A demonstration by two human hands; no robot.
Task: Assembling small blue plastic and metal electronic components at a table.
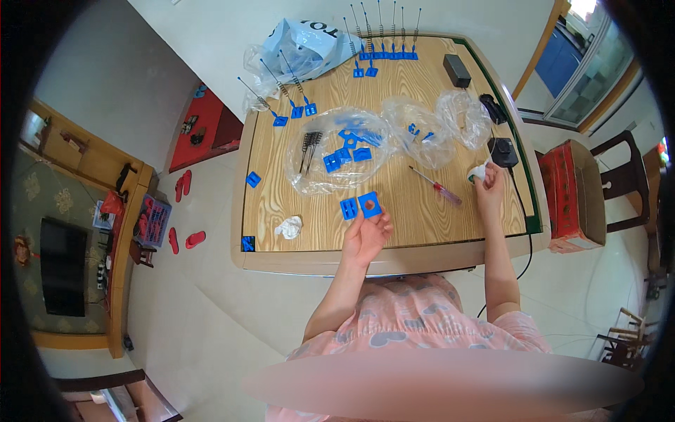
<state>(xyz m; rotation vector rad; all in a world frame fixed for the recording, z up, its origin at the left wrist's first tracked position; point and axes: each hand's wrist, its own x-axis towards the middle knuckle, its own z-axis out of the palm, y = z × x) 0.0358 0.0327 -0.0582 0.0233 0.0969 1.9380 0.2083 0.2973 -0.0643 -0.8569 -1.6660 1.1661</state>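
Note:
My left hand (365,237), near the front edge of the table, pinches a blue square plate with a round hole (378,205). Just left of that plate is a blue slotted piece (349,208); whether my fingers touch it I cannot tell. Over at the right, my right hand (491,184) has its fingers closed on a small white-and-green object (479,173), whose kind is unclear. Between the hands lies a screwdriver (439,188) with a clear reddish handle. Behind my left hand, an open plastic bag (295,176) bears blue parts (343,154) and dark springs (310,148).
Spring-stemmed blue pieces (383,55) stand along the back, with several more (296,111) at the left. A pale blue bag (309,46), clear bags (464,119), a black box (457,70), a black device (503,151) and crumpled tissue (289,227) are on the table (422,228).

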